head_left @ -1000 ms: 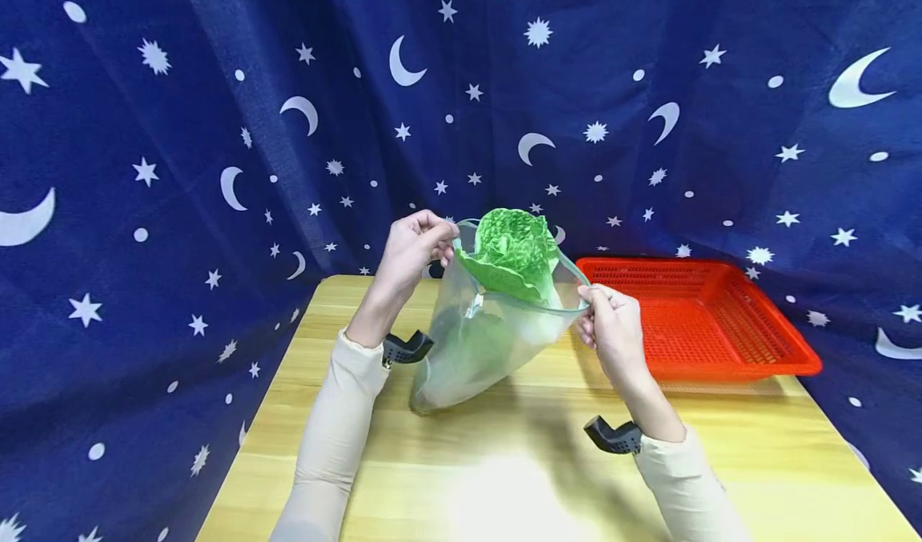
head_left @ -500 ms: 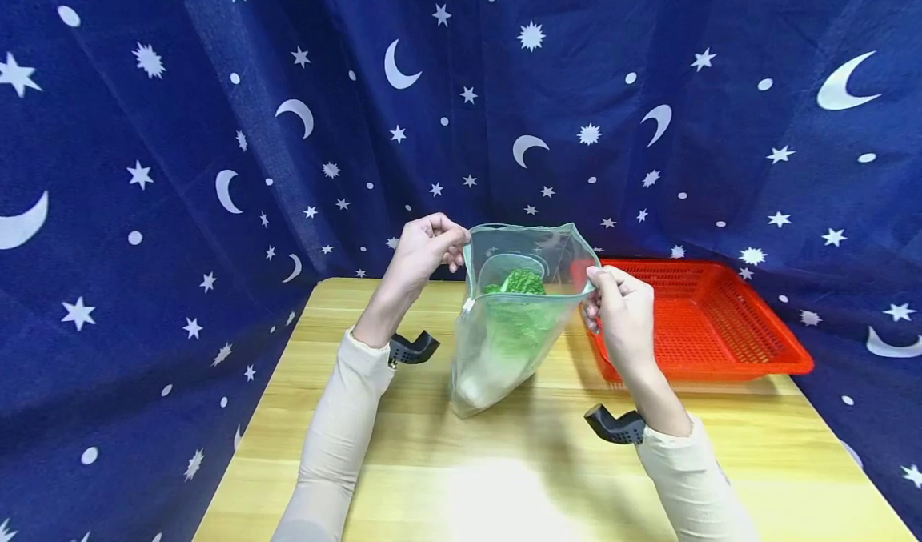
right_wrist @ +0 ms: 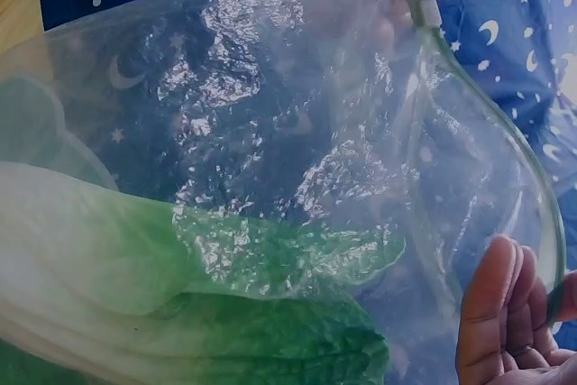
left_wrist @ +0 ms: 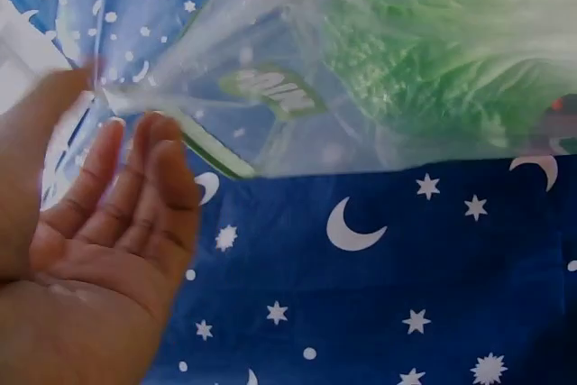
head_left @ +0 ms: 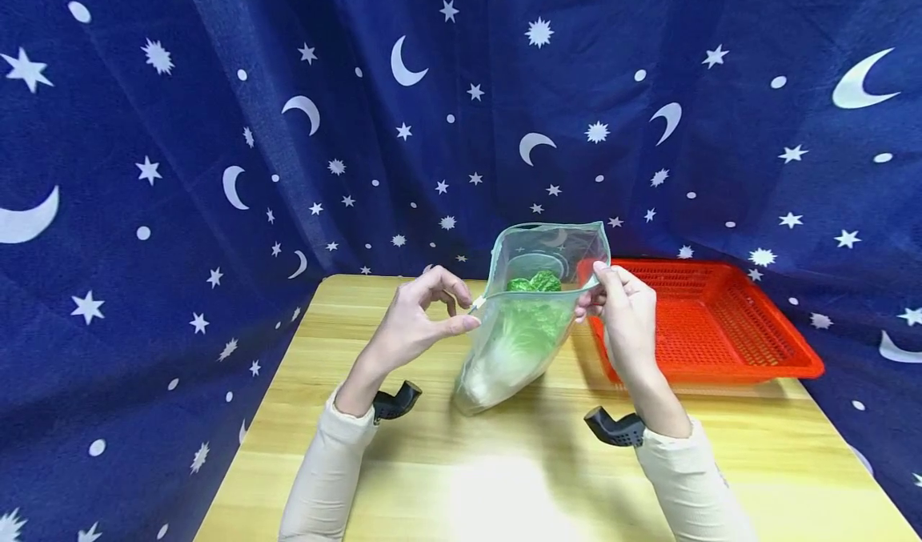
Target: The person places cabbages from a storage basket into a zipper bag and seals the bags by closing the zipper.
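A clear zip bag (head_left: 497, 358) with a pale green rim stands tilted on the table, its mouth spread wide. Inside lies a napa cabbage (head_left: 533, 326), green crinkled leaves up and white base down; the left wrist view shows its leaves (left_wrist: 406, 60) through the film. My right hand (head_left: 625, 310) pinches the right side of the bag's rim between thumb and fingers. Beside the white slider (head_left: 478, 303) at the left corner is my left hand (head_left: 410, 318), thumb and fingers apart around it. The right wrist view also shows the slider (right_wrist: 431, 12) on the rim.
Behind my right hand, a red perforated plastic basket (head_left: 691, 326) sits at the table's right rear. The wooden table (head_left: 288, 446) meets a blue curtain (head_left: 346, 126) with moons and stars. Black wrist mounts (head_left: 615, 428) stick out from both sleeves.
The cabbage has sunk from the bag's mouth down into it. My left hand has let go of the rim and moved down to the slider. My right hand keeps its grip.
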Tool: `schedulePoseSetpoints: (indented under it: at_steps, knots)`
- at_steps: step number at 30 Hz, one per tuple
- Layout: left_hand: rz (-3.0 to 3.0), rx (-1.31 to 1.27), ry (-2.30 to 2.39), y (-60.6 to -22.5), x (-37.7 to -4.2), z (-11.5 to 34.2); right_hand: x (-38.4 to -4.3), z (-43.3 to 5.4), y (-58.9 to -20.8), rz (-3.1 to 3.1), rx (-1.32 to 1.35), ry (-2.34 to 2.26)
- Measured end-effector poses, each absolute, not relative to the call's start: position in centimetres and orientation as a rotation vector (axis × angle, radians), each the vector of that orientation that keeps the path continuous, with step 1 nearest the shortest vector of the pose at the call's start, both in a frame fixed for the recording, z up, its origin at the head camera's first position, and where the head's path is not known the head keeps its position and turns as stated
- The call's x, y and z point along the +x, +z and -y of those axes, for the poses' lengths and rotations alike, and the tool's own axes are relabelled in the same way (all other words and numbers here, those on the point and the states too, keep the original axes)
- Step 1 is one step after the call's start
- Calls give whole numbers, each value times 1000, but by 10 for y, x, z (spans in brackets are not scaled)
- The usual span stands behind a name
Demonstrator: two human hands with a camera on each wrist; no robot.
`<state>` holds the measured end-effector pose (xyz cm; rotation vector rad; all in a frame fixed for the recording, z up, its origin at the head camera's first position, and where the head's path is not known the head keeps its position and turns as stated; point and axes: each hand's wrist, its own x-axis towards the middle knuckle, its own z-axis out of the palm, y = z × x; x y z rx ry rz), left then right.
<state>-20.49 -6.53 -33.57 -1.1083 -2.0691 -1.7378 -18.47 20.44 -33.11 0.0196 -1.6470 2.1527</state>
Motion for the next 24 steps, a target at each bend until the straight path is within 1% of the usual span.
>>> schedulePoseSetpoints:
  at_steps: [3, 6, 11, 17, 20, 24]
  knots:
    - [2001, -1079, -1752, -339, -204, 66, -185, -204, -330, 1672, 37, 2156]
    - [1929, -1004, -1792, -341, -211, 67, -185, -202, -330, 1708, 60, 2150]
    - [1826, -883, -1908, -339, -237, 71, -185, -196, -330, 1799, 85, 2152]
    - [1806, -738, -1835, -325, -267, 72, -184, -182, -336, 1894, 150, 2173]
    - [1764, -729, -1778, -315, -270, 74, -184, -176, -341, 1916, 167, 2198]
    - [1741, -746, -1694, -305, -265, 76, -184, -174, -349, 1979, 157, 2200]
